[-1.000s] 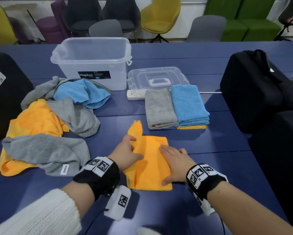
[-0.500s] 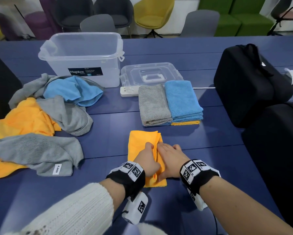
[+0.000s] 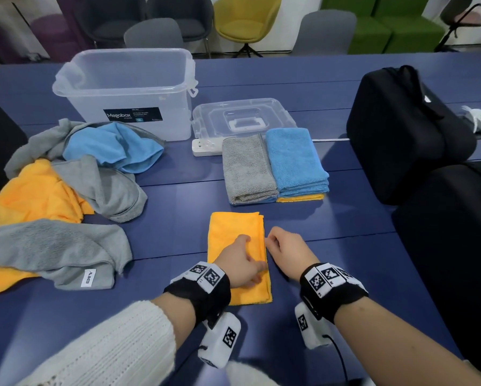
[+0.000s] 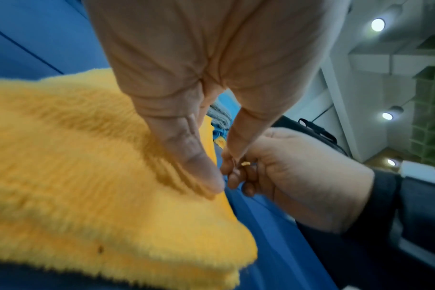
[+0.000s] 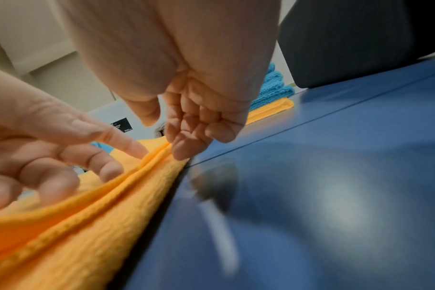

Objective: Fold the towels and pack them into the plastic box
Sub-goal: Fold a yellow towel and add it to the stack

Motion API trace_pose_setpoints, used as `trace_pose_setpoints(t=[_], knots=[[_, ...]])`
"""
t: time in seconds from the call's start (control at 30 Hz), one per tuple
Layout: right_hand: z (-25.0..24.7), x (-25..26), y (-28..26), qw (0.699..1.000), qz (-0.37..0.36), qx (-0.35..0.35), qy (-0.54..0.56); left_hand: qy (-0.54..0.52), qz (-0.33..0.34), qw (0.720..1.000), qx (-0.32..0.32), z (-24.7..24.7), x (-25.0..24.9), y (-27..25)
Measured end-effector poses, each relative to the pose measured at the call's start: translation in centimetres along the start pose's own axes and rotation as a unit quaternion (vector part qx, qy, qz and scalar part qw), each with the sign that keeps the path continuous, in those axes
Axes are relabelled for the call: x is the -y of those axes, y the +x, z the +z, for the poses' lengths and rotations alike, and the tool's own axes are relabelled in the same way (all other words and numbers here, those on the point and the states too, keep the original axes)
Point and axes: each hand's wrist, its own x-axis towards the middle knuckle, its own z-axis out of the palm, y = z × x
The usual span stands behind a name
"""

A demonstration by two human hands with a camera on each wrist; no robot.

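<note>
Folding step nearly done: orange towel (image 3: 235,240) folded narrow on bench (image 3: 178,218). Left hand (image 3: 240,264) flat, pressing it, grip released. Right hand (image 3: 288,250) just beside its edge, fingers loosely curled, grasping nothing. Next, probably: lift onto folded stack (image 3: 275,162). Plastic box (image 3: 128,87) well behind, empty; unfolded pile (image 3: 67,190) left; nothing blocking.

- The head view is bright and evenly lit, mostly sharp, with soft shadows under the forearms on the blue table (image 3: 331,218).
- Its edges bow outward; the chairs (image 3: 245,20) along the top lean and curve.
- The left wrist view is smeared: the yellow towel (image 4: 87,176) looks fuzzy, and round ceiling lamps (image 4: 377,24) glow at the right.
- The right wrist view is soft, with a pale glare patch on the table (image 5: 343,206) and blurred fingers (image 5: 186,145).
</note>
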Motion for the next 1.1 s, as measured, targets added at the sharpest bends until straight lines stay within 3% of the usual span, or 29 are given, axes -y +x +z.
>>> trace_pose_setpoints(t=[0.07, 0.13, 0.23, 0.37, 0.6, 0.7, 0.83, 1.0, 1.1], knots=[[0.2, 0.5, 0.0, 0.999, 0.028, 0.013, 0.012, 0.014, 0.024, 0.998, -0.05, -1.2, 0.3, -0.1], [0.5, 0.7, 0.1, 0.999, 0.039, 0.028, -0.002, 0.093, 0.05, 0.983, -0.15, -3.0, 1.1, 0.1], [0.9, 1.0, 0.2, 0.995, 0.056, 0.067, -0.039, 0.126, 0.021, 0.961, -0.246, -5.2, 2.7, 0.3], [1.0, 1.4, 0.4, 0.994, 0.061, 0.067, -0.059, 0.117, -0.079, 0.973, -0.182, -6.1, 3.9, 0.6], [1.1, 0.8, 1.0, 0.993, 0.097, 0.068, 0.018, -0.029, -0.08, 0.993, -0.082, -5.6, 3.8, 1.7], [1.1, 0.2, 0.9, 0.992, 0.09, 0.055, 0.074, -0.114, -0.049, 0.99, -0.058, -5.4, 3.4, 1.7], [0.1, 0.3, 0.6, 0.994, 0.004, 0.005, 0.113, -0.189, 0.027, 0.981, -0.042, -6.0, 1.9, 1.4], [-4.0, 1.7, 3.1, 0.982, -0.072, -0.088, 0.154, -0.206, 0.126, 0.958, -0.153, -8.5, -2.7, 2.1], [-6.6, 2.5, 6.6, 0.974, -0.092, -0.145, 0.145, -0.283, 0.189, 0.931, -0.135, -10.0, -5.8, 3.5]])
